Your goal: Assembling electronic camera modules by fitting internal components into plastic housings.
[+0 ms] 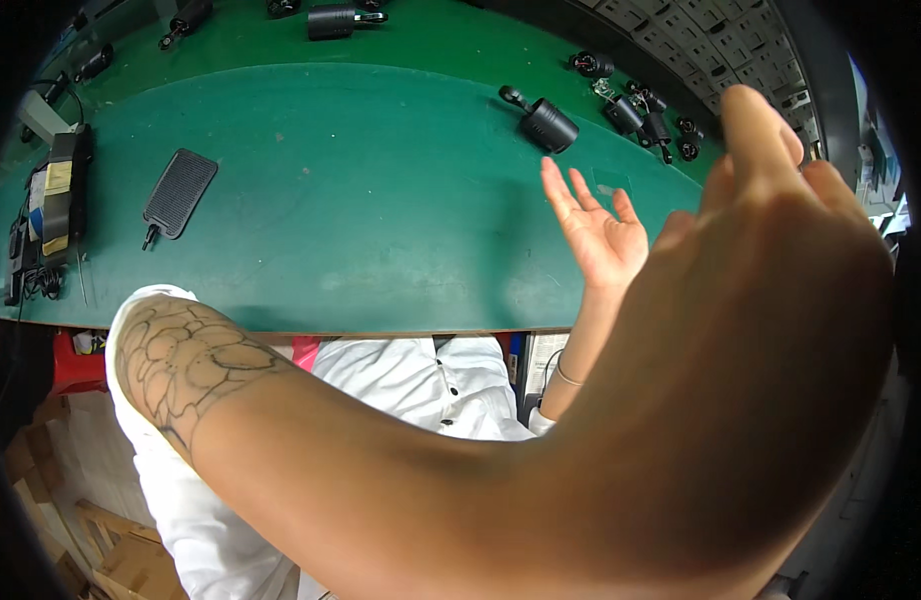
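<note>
My left arm, with a line tattoo near the shoulder, crosses the view from the lower left. My left hand [771, 200] is raised close to the camera at the right, back toward me, fingers stretched out, with nothing visible in it. My right hand [601, 235] hovers palm-up over the green bench mat [381, 200], fingers spread and empty, a thin bangle on its wrist. A black cylindrical lamp part [547, 122] lies on the mat just beyond its fingertips, apart from them.
A black ribbed flat pad [181, 190] lies at the left of the mat. A stand with tape rolls [61, 190] sits at the left edge. Several small black parts [646, 115] lie at the far right, and another black cylinder [336, 20] at the back.
</note>
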Available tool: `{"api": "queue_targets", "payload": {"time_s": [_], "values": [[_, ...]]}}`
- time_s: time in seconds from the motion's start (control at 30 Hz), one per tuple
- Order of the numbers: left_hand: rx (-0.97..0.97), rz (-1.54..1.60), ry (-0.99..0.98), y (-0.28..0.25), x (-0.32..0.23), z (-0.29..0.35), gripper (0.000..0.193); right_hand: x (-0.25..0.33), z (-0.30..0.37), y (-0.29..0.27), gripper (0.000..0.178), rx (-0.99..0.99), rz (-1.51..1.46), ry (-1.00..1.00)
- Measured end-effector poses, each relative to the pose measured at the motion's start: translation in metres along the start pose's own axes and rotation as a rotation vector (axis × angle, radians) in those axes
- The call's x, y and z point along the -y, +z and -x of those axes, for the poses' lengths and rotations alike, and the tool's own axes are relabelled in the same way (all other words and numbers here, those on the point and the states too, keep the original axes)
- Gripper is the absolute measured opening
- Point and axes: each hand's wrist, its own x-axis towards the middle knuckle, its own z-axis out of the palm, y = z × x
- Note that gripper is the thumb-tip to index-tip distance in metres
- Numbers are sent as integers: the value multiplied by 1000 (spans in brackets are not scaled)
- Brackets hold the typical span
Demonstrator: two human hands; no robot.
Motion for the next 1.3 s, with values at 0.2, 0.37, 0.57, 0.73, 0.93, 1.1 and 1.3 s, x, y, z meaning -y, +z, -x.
{"api": "queue_targets", "payload": {"time_s": [0.2, 0.37, 0.57, 0.73, 0.93, 1.1, 1.3], "values": [[11, -43, -56, -1, -2, -8, 89, 43, -18, 39, 56, -137, -8, -192], [5, -107, -122, -6, -4, -12, 92, 110, -42, 44, 63, -260, 426, -532], [-71, -245, -241, -26, -7, -11, 95, 153, -120, 24, 89, -398, 1803, -1243], [-129, -346, -375, -45, -5, -14, 97, 126, -208, -8, 103, -365, 2676, -1455], [-328, -551, -548, -75, 20, -28, 90, 142, -241, 25, 85, -262, 2695, -534], [-667, -620, -365, -125, 7, -69, 76, 160, -254, 30, 72, -83, 2691, -557], [-745, -296, 443, -148, -37, -86, 65, 158, -243, 5, 68, -319, 2668, -831]]}}
